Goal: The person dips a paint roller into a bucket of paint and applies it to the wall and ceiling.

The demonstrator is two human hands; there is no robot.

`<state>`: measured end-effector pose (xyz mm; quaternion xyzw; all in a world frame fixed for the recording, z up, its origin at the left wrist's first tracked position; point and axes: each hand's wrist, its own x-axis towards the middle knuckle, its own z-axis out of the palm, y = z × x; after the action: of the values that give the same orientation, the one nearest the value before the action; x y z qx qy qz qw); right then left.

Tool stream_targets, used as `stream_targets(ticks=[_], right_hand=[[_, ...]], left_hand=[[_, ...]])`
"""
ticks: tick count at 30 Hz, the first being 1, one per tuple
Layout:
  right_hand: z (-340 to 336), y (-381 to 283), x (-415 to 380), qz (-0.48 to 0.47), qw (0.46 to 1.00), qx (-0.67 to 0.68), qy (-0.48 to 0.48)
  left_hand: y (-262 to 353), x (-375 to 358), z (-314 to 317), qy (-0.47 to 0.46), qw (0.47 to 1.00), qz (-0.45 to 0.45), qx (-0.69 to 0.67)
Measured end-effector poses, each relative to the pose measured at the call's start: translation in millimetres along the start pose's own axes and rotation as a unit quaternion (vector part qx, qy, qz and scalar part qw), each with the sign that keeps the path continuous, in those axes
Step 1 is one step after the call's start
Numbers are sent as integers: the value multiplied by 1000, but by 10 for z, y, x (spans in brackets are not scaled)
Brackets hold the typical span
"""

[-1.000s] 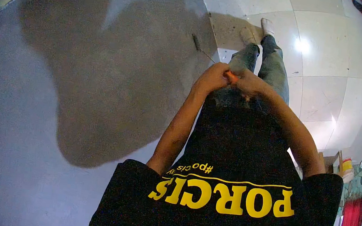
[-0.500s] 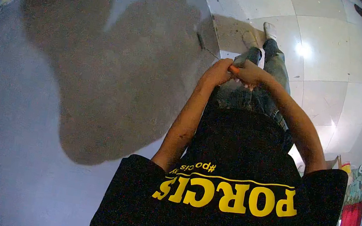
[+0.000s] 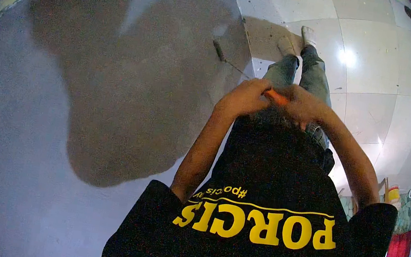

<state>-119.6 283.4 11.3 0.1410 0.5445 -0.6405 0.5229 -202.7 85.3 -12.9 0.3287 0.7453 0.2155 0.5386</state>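
1. Grey wall fills the left of the head view, with a darker, wet-looking patch spread over its middle and a paler band around it.
2. White floor tiles lie to the right, with a bright light glare on one of them.
3. Both arms reach forward from a black shirt with yellow lettering.
4. The left hand is closed around the near end of an orange handle.
5. The right hand is wrapped over the same handle, just beside the left, so only a short orange strip shows between them.
6. A thin rod runs from the hands to a small dark roller head, which rests against the wall at the right edge of the dark patch.
7. Below the hands, jeans and light shoes stand on the tiles close to the wall.
8. Colourful objects sit at the far right edge, too distorted to identify.
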Motion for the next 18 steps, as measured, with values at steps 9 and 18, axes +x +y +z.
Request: stream_targets(ticks=[9,18], right_hand=[[-221,176,971,-33,998,33,30],[-246,-102,-449,-51,998,19,-19]], left_hand=[[-596,472,122,60,996,-53,-25],[624,-17,-258,-28,999,-29,21]])
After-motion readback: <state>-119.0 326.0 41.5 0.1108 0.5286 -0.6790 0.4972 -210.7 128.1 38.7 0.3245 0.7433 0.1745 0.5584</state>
